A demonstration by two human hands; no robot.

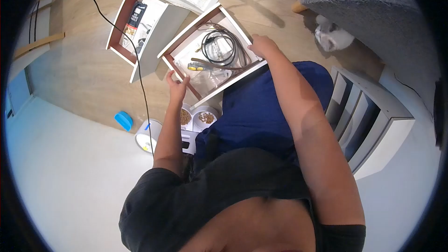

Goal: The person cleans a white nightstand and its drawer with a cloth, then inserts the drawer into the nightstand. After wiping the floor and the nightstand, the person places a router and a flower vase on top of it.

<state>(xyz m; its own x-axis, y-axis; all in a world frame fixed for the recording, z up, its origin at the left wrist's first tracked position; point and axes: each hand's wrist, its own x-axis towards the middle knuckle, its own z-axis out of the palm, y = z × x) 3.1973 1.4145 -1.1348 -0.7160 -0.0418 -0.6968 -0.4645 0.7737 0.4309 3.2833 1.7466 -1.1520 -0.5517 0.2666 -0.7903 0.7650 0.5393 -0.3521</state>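
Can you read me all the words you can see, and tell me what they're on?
"NO MORE NAILS": on the black packet in the farther-left drawer.
The smaller writing on that packet is too tiny to read.
I can't read any other words.

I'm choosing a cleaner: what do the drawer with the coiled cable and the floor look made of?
The drawer looks like painted or laminated board, with smooth white edges. The floor seems low-sheen wood or laminate, from its pale brown grain; I can't tell which.
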